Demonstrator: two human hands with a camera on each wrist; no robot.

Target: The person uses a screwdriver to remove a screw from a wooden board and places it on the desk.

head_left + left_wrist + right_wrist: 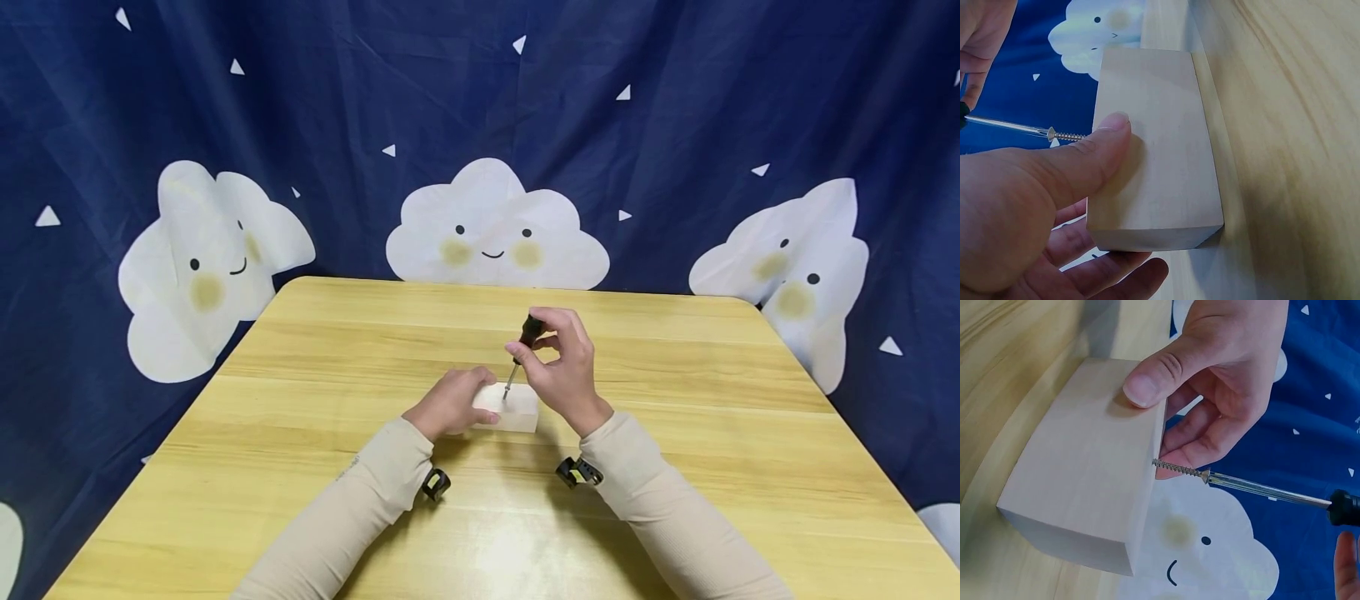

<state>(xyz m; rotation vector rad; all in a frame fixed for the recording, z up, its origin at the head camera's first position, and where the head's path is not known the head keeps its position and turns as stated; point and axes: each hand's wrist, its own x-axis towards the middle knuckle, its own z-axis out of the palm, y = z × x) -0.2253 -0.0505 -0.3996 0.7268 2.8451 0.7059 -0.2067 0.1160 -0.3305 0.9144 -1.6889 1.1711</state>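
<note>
A pale wooden block (pixel 517 419) lies on the table, and my left hand (pixel 452 402) grips its left end, thumb on the near side and fingers on the far side. In my right hand (pixel 566 362) is a screwdriver (pixel 531 331) with a black handle, pinched between thumb and fingers. Its metal shaft slants down to a screw (pixel 1179 467) standing in the block's top face. The driver tip sits at the screw head (pixel 1205 475). Most of the screw's thread shows above the wood in the right wrist view.
The light wooden table (pixel 337 333) stretches out around the block. Behind it hangs a dark blue curtain (pixel 337 83) printed with white clouds and triangles. Black wrist-camera mounts (pixel 436 483) sit under both sleeves, close over the tabletop.
</note>
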